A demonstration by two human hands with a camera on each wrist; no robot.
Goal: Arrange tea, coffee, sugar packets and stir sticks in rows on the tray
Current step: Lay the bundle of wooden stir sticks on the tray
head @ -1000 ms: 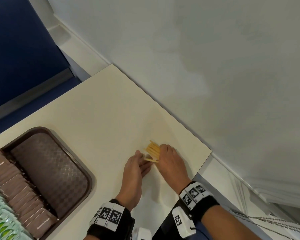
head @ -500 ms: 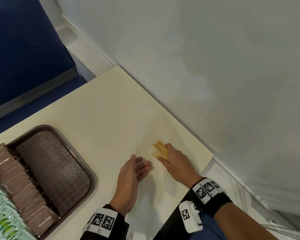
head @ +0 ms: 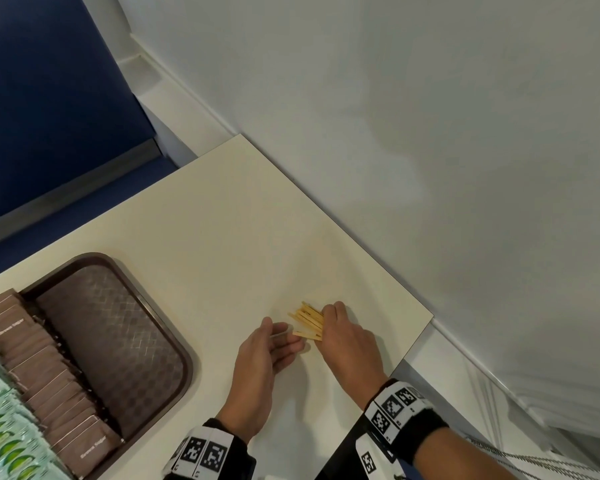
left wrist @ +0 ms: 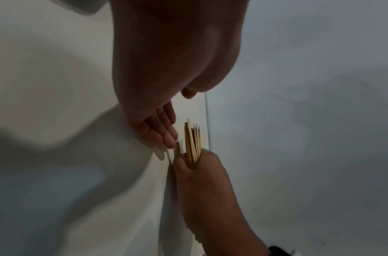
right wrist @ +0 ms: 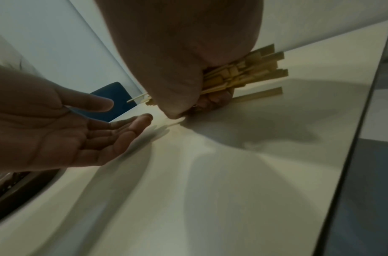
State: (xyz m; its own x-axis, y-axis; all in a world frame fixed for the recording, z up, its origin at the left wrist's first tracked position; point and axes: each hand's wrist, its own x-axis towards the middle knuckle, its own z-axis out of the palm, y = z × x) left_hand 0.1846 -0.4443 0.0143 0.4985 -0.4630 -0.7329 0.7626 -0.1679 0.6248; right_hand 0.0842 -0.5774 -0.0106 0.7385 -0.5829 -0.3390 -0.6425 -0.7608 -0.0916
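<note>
Head view: right hand [head: 347, 344] curled round a bundle of wooden stir sticks [head: 307, 320], gripping them near the far right corner of the cream table [head: 201, 216], stick ends fanning out past the fingers on both sides. Left hand [head: 260, 355] just beside, palm turned inward, fingers straight and relaxed, holding nothing, fingertips close to the nearest stick ends. Brown tray [head: 184, 358] well apart to the left, its patterned right portion bare, a row of brown sugar packets [head: 45, 386] overlapping along its left part, green-printed packets [head: 0, 434] beyond them at the frame edge. Left wrist view: sticks [left wrist: 192, 138] standing out of the right fist [left wrist: 199, 175], left fingers [left wrist: 164, 133] extended just short of them; contact cannot be told. Right wrist view: bundle [right wrist: 243, 74] clamped under the right palm [right wrist: 177, 57], open left hand [right wrist: 64, 131] alongside, tray rim [right wrist: 24, 195] at lower left.
</note>
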